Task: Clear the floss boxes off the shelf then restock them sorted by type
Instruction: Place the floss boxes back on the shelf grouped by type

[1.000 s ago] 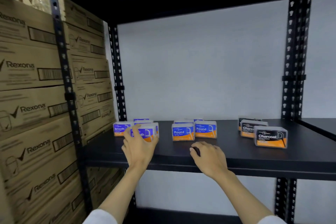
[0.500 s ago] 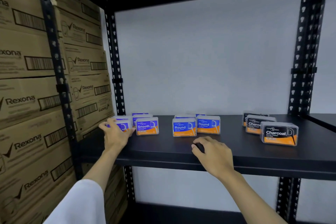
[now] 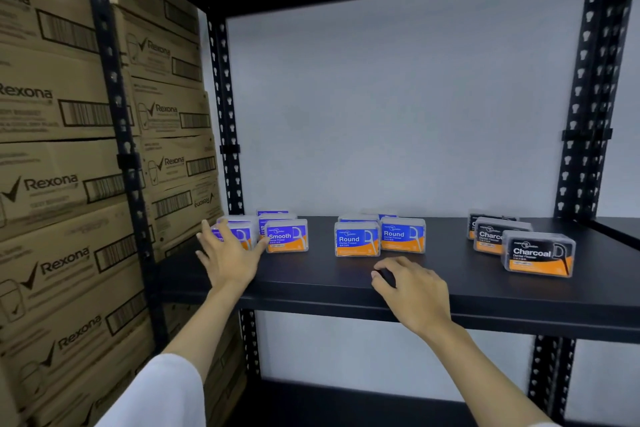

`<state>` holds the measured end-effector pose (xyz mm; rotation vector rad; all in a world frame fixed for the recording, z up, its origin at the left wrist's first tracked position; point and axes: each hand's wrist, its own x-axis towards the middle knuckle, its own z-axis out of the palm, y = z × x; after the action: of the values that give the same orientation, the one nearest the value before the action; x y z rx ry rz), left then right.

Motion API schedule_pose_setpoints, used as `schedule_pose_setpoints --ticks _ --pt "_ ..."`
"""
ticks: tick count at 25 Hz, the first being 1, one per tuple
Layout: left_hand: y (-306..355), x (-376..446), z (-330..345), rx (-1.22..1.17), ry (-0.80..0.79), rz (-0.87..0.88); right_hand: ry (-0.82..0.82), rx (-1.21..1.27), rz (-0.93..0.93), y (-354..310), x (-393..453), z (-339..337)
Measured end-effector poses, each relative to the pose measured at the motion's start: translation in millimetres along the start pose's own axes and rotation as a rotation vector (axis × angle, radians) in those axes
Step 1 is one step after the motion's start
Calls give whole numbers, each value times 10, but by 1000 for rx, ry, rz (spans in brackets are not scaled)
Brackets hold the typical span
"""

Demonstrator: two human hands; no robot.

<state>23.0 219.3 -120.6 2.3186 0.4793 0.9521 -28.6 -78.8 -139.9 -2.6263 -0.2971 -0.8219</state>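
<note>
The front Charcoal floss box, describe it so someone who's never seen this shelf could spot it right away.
Look at the black metal shelf and go to its right end, where three dark boxes sit apart from the blue ones. The front Charcoal floss box is the nearest, black over orange, and the only one whose full "Charcoal" label shows.

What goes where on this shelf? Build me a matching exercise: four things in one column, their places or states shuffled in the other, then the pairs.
Column one:
1. Smooth boxes
2. Round boxes
3. Charcoal boxes
4. right hand

Column two:
A. right end of the shelf
B. fingers curled, resting on the shelf's front edge
C. left end, touched by the left hand
D. middle of the shelf

Pairs: 1-C, 2-D, 3-A, 4-B
</note>
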Motion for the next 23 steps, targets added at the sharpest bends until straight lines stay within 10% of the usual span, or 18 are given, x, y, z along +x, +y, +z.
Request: schedule_pose_setpoints --ticks 7,23 --pt "284 -550 38 -48 87 341 -11 -3 6 -12 -10 -8" --pt "611 -1735 -437 -107 -245 477 -84 193 99 36 -942 -549"
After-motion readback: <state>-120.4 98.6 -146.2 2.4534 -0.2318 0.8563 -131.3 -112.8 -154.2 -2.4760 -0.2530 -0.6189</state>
